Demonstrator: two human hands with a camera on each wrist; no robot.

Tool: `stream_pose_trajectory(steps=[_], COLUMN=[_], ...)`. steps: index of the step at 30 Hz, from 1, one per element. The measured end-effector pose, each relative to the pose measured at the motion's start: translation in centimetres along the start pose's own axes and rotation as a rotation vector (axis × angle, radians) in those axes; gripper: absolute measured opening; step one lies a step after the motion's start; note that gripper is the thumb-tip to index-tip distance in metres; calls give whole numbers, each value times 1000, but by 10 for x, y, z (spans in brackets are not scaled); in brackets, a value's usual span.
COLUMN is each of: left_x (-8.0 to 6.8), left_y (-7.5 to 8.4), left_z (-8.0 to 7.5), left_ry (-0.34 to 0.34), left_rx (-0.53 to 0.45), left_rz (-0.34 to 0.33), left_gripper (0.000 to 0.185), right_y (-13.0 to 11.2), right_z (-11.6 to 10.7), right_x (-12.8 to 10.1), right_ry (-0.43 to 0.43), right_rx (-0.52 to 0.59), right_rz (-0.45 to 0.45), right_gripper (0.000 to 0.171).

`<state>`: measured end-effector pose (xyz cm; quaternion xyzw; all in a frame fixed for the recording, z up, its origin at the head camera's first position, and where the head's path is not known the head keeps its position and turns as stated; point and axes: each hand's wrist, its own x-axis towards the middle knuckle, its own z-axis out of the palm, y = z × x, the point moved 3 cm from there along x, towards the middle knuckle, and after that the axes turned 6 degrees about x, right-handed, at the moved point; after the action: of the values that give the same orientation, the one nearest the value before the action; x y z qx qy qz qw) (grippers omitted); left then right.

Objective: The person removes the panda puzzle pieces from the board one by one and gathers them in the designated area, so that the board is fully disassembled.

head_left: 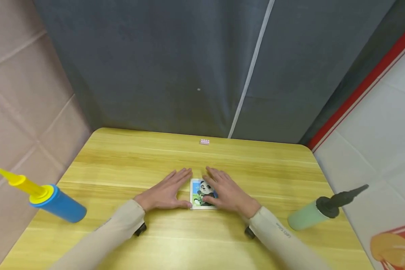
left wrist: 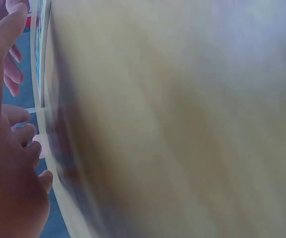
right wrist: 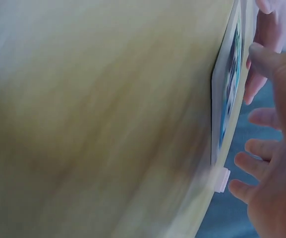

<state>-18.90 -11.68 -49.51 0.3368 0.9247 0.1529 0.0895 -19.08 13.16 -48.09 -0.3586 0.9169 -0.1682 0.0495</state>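
Panda picture (head_left: 200, 193) lies on bench (head_left: 189, 240) between the hands, might skid or turn askew if a thumb catches its edge, left hand (head_left: 167, 193) beside it, right hand (head_left: 227, 192) over its right side, fingers extended, thumbs apart, clamping nothing.

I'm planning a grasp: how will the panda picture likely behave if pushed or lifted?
The panda picture is probably stiff: its edge looks straight. It looks thin, so likely light. Lying flat on the table, it should slide rather than tip.
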Motion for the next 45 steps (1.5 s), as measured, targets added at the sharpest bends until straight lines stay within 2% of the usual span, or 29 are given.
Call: stream_pose_trajectory(steps=[6, 13, 25, 33, 41, 45], left_x=[2, 3, 8, 8, 10, 10], left_y=[1, 2, 8, 12, 12, 12], left_z=[8, 9, 4, 3, -2, -2], left_ry=[-25, -48, -97, -77, -106, -121], left_rx=[19, 49, 6, -5, -43, -52], left_rz=[-9, -4, -23, -16, -35, -35], left_gripper=[117, 118, 115, 111, 110, 111], right_y=[-6, -13, -27, -30, -24, -22], right_z=[8, 13, 11, 9, 1, 0], right_x=[5, 7, 23, 29, 41, 45], right_ry=[-18, -2, 4, -12, -3, -1], right_rx=[39, 89, 76, 34, 143, 155], right_rz=[18, 42, 74, 81, 98, 104], right_gripper=[70, 61, 50, 49, 40, 39])
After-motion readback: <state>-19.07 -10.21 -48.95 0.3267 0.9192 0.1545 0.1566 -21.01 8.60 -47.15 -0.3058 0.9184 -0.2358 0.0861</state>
